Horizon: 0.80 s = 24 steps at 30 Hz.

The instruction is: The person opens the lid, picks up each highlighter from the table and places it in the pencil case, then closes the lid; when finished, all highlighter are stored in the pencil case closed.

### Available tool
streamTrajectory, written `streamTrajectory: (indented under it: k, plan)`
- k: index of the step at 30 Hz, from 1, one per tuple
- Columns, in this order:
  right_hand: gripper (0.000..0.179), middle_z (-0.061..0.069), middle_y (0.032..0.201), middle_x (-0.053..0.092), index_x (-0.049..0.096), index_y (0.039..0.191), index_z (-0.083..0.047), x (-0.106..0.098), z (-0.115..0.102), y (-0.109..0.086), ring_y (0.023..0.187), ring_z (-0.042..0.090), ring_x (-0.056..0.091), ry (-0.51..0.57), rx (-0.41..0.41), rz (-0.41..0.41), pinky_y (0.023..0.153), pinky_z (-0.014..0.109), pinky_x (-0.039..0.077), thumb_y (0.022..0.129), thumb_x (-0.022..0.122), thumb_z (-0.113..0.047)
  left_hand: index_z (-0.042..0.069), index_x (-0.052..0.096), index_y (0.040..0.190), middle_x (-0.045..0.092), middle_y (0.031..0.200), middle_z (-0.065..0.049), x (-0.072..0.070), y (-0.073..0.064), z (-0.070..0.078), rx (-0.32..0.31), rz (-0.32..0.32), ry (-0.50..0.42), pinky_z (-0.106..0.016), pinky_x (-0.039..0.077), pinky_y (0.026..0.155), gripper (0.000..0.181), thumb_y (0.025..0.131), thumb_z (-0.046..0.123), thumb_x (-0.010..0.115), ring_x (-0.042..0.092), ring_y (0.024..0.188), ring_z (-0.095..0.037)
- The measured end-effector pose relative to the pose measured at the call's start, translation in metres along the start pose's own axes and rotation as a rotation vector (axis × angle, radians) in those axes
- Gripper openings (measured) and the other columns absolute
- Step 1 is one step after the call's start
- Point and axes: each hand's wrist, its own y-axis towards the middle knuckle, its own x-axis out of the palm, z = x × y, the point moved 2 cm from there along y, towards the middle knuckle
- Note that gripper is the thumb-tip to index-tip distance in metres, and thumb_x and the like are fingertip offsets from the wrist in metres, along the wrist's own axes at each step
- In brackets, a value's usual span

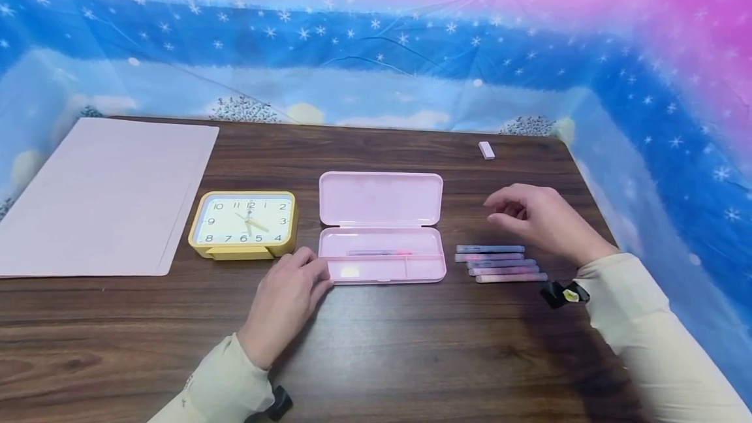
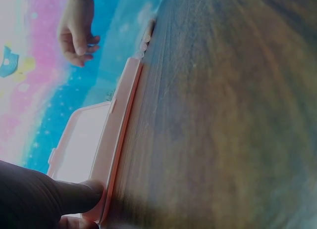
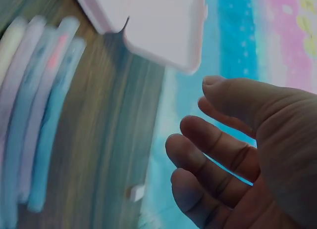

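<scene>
A pink pencil case lies on the table with its lid raised. One slim pen rests in its long compartment. My left hand grips the case at its near left corner, the thumb against the front wall in the left wrist view. To the right of the case, several capped pens lie side by side, mostly translucent blue, pink and pale. My right hand hangs in the air just beyond these pens, fingers loosely bent and holding nothing.
A yellow alarm clock stands just left of the case. Farther left lies a large pale sheet or board. A small white eraser sits near the table's far right edge. Patterned cloth hangs around the table's sides.
</scene>
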Motion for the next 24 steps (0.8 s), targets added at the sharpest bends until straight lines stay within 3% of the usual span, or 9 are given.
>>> streamTrajectory:
  k: [14, 24]
  plan:
    - [0.021, -0.001, 0.093, 0.070, 0.070, 0.111, -0.016, 0.016, 0.080, -0.037, 0.081, 0.013, 0.062, 0.028, 0.178, -0.049, 0.072, 0.032, 0.051, 0.094, 0.069, -0.027, 0.019, 0.066, 0.079, 0.057, 0.086, 0.002, 0.000, -0.001, 0.001, 0.002, -0.002, 0.006, -0.032, 0.045, 0.069, 0.014, 0.085, 0.021, 0.079, 0.049, 0.076, -0.016]
    - [0.016, -0.002, 0.097, 0.070, 0.070, 0.109, -0.019, 0.033, 0.098, -0.048, 0.080, 0.011, 0.061, 0.078, 0.182, -0.106, 0.071, 0.029, 0.051, 0.094, 0.068, -0.023, 0.019, 0.066, 0.079, 0.059, 0.088, 0.001, 0.000, 0.000, 0.001, -0.001, 0.002, -0.007, -0.032, 0.045, 0.070, 0.014, 0.085, 0.021, 0.078, 0.050, 0.077, -0.016]
